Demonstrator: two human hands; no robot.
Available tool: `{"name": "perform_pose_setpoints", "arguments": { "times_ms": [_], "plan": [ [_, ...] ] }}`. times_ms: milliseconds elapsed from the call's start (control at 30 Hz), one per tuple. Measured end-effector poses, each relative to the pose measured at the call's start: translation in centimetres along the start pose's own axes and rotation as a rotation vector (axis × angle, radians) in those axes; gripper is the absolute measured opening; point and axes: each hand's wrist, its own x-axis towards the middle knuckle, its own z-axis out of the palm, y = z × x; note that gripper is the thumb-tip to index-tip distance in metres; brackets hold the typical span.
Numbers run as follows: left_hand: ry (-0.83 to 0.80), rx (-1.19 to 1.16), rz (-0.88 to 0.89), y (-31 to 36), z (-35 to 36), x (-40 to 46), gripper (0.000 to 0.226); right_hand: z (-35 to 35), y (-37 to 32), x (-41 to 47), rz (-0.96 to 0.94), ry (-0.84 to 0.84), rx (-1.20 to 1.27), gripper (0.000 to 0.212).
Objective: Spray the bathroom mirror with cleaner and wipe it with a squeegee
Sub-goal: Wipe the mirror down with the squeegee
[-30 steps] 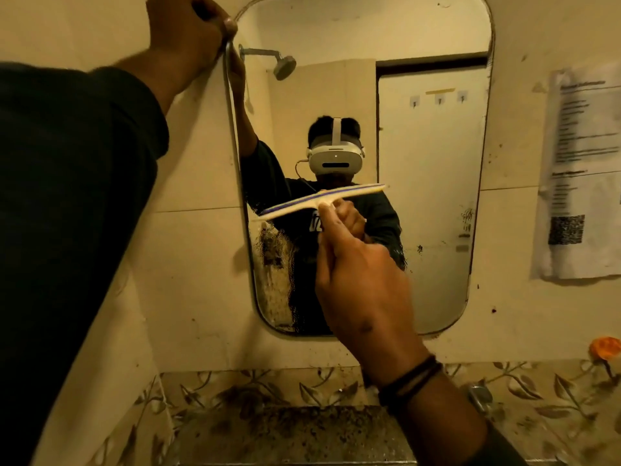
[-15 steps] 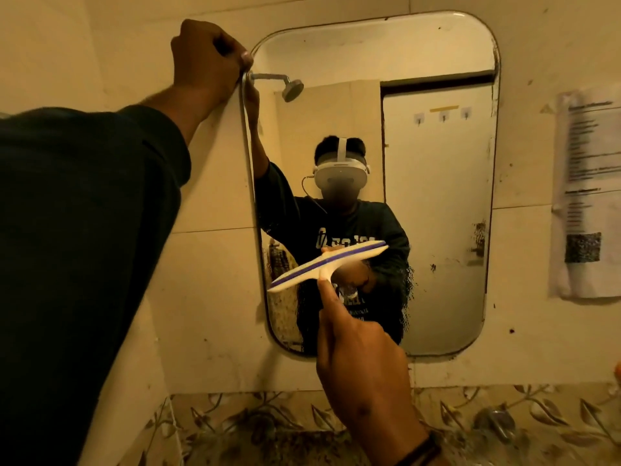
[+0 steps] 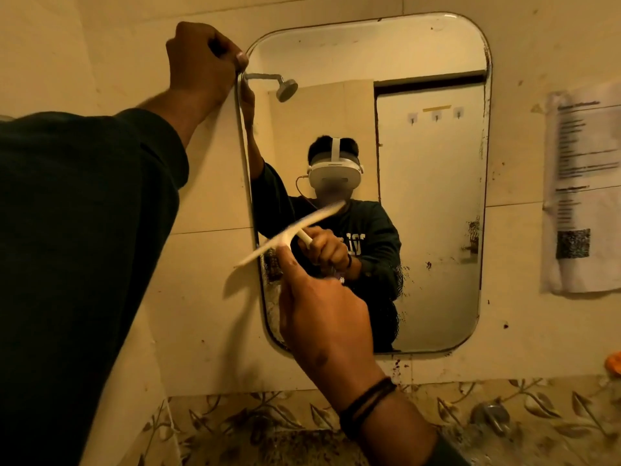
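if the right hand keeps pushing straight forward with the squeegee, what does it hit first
Most likely the mirror near its left edge: the right hand holds the squeegee in front of that glass. Depth is unclear, and the blade's left tip overhangs the wall.

Paper notice (image 3: 583, 186) on wall: print and code patch, too blurred to read.

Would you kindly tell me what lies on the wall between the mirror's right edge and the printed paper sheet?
In the head view, only bare cream wall tile lies between the rounded rectangular mirror and the white printed paper sheet, crossed by one grout line.
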Motion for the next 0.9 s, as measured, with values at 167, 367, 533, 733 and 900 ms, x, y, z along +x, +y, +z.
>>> {"name": "perform_pose_setpoints", "arguments": {
  "times_ms": [167, 367, 533, 733, 900],
  "plan": [
    [0.002, 0.001, 0.003, 0.0, 0.1, 0.0, 0.025, 1.8, 3.2, -5.7, 0.08, -0.08, 0.05, 0.069],
    [0.016, 0.007, 0.004, 0.0, 0.1, 0.1, 0.024, 1.9, 3.1, -7.0, 0.128, -0.147, 0.077, 0.06],
    [0.019, 0.002, 0.001, -0.2, 0.3, 0.2, 0.024, 0.1, 0.7, -3.7, 0.023, -0.109, 0.006, 0.059],
    [0.025, 0.009, 0.011, -0.5, 0.5, 0.4, 0.025, 0.2, 1.4, -1.3, -0.057, -0.045, -0.057, 0.053],
    [0.011, 0.017, 0.02, -0.6, 0.4, 0.4, 0.026, 0.6, 5.5, -5.8, 0.012, -0.073, -0.026, 0.058]
  ]
}}
